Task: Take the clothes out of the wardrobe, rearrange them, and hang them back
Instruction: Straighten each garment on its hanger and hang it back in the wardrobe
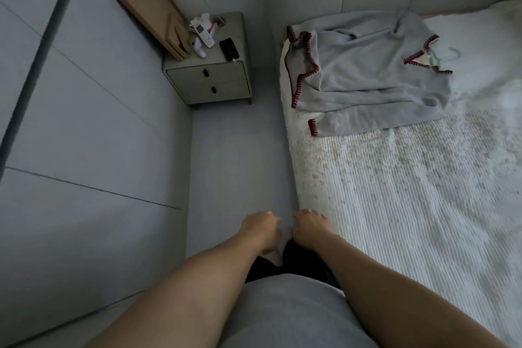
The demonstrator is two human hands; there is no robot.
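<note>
A grey knitted garment (364, 70) with dark red stitched edges lies crumpled on the bed (409, 200), near the headboard. A pale hanger (449, 54) pokes out from under its right side. My left hand (260, 230) and my right hand (309, 230) hang low in front of me over the floor, close together by the bed's near corner. Both have loosely curled fingers and hold nothing. The white panelled wardrobe doors (84, 121) on my left are closed.
A grey two-drawer nightstand (211, 79) stands between wardrobe and bed, with a black phone (228, 49) and small white items on top. A wooden board (147, 0) leans behind it. A narrow strip of floor (240, 164) runs between wardrobe and bed.
</note>
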